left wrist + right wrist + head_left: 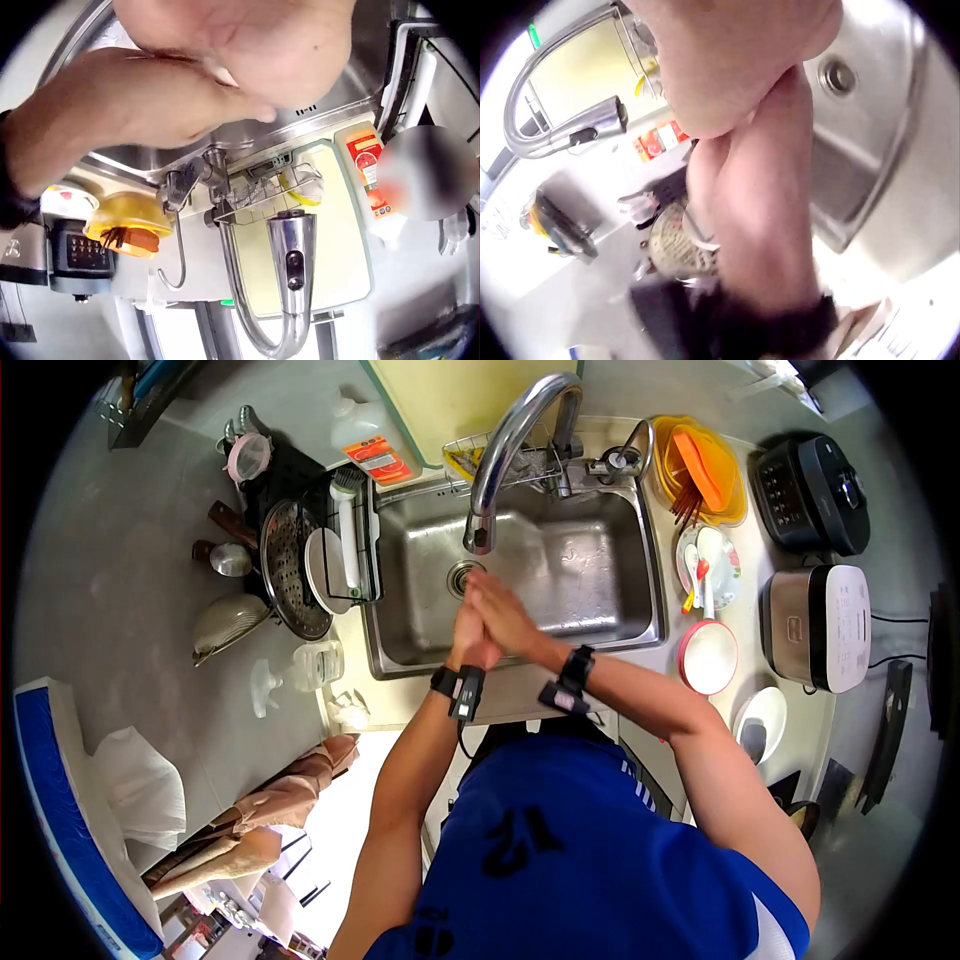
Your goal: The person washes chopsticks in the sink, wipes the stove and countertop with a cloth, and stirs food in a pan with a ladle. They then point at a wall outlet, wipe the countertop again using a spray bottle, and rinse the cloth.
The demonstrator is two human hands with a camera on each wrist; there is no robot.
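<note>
Over the front half of the steel sink (410, 630), my two hands are pressed together. My left hand (473, 638) lies against my right hand (506, 618), palm to palm, with the fingers pointing toward the drain (464, 577). The right hand's fingers look straight. In the left wrist view the right hand (161, 97) meets the left palm from the side. No object shows between them; the inner palms are hidden. Beyond the fingertips hangs the chrome faucet (482, 530), its spout over the basin. No stream of water shows below it.
A dish rack (352, 540) with a white brush stands left of the sink, beside a perforated steel pan (293, 570). An orange-labelled jug (375, 445) is behind. To the right are yellow baskets (735, 500), a red-rimmed bowl (708, 658) and two cookers (815, 495).
</note>
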